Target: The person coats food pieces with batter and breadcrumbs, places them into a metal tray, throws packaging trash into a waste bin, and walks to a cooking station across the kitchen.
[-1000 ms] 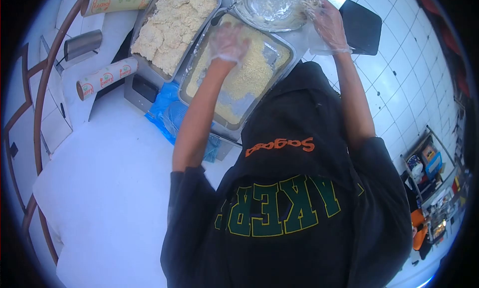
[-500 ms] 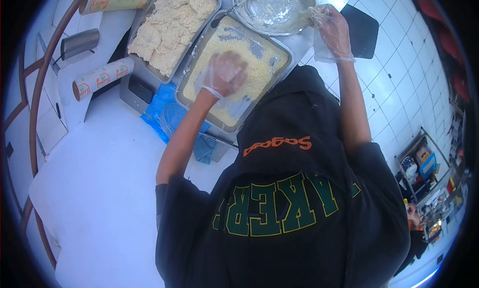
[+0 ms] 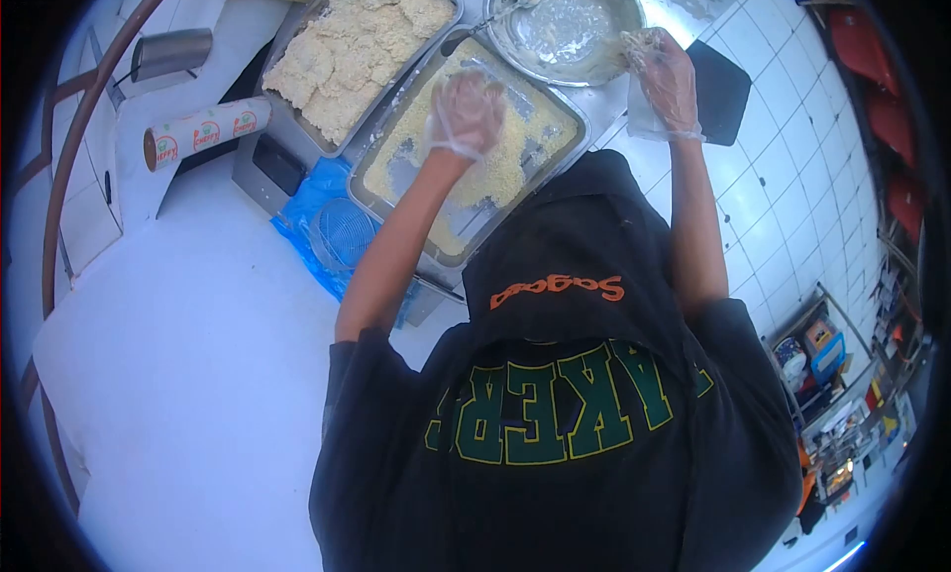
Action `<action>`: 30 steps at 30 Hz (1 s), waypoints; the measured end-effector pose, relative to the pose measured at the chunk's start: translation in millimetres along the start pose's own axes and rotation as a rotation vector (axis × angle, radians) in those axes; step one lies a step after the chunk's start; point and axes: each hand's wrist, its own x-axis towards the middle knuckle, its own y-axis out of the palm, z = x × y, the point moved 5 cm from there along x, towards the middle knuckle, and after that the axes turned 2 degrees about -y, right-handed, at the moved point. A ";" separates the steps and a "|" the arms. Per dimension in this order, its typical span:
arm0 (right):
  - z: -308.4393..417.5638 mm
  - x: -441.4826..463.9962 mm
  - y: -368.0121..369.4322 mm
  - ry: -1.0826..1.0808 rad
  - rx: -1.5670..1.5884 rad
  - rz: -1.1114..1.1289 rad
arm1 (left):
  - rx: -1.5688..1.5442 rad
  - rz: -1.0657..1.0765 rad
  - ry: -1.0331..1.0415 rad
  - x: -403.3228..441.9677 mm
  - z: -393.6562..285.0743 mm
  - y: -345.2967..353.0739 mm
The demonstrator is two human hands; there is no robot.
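Note:
My left hand (image 3: 468,114), in a clear plastic glove, is palm down over the pale yellow crumbs (image 3: 500,176) with its fingers spread. The crumbs lie in a shallow metal tray (image 3: 578,136), its bottom showing through in patches. Raised beside the rim of a round steel bowl (image 3: 642,19) is my right hand (image 3: 666,85), gloved too. Wet, crumby batter coats its loosely bent fingertips; I see no separate object in them. A spoon (image 3: 517,1) leans in the bowl among whitish batter remains.
Left of the crumbs, another metal tray (image 3: 451,22) holds crumb-coated pieces (image 3: 357,52). A wire strainer (image 3: 342,233) rests on a blue plastic bag (image 3: 309,198) by a dark phone-like object (image 3: 278,164). Printed paper rolls (image 3: 206,133) stand at left. A black panel (image 3: 721,92) is beyond my right hand.
My left hand has shifted up and slightly right across the crumbs, baring more of the tray. My right hand stays by the bowl. The whole view has shifted slightly.

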 end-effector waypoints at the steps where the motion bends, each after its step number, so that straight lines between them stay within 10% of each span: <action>1: -0.1 1.5 1.2 0.009 0.030 0.006 | -0.136 -0.160 -0.076 5.8 9.0 -7.9; 10: 21.3 9.7 1.3 0.012 -0.011 0.043 | -0.238 0.169 0.008 -14.7 20.2 6.7; 15: 12.2 9.5 -0.6 0.093 -0.040 0.085 | -0.504 -0.562 -0.393 -52.3 72.4 22.1; 19: 6.1 10.0 4.3 0.106 -0.025 0.115 | -0.465 -0.561 -0.475 -54.0 57.0 41.9; 21: 11.7 13.3 2.8 0.074 0.036 0.055 | -1.464 -0.682 -0.599 -56.4 55.4 62.9; 25: 15.9 17.2 4.8 0.078 0.003 0.088 | -1.376 -0.803 -0.542 -55.7 53.0 41.7; 27: 18.8 20.3 10.0 0.072 -0.067 0.118 | -0.624 -0.563 -0.575 -32.3 49.6 1.2; 30: 0.8 32.0 20.3 -0.007 -0.119 0.161 | -0.449 -0.393 -0.451 -4.6 31.6 -1.2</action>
